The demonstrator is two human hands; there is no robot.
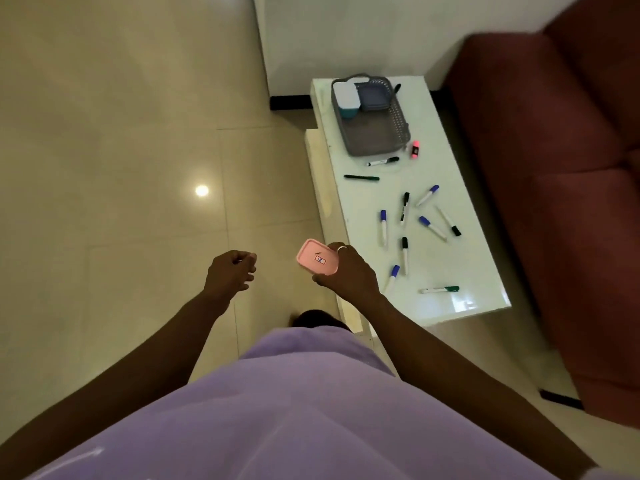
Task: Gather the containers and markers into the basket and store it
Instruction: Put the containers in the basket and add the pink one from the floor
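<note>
My right hand [348, 271] grips a pink container [317, 260] with a small label on its lid, held over the floor just left of the white table [450, 261]. My left hand [230, 270] hangs beside it with curled fingers and nothing in it. At the table's far end sits a grey basket [372, 133] holding a white and teal container [345, 98] and a blue-grey container [372, 95]. Several markers lie scattered on the table, among them a green one [440, 289], a blue-capped one [383, 226] and a pink highlighter [415, 148].
A dark red sofa [561, 168] runs along the table's right side. A white wall [346, 36] stands behind the table. Glossy beige floor tiles [121, 150] spread to the left. My purple garment fills the bottom of the view.
</note>
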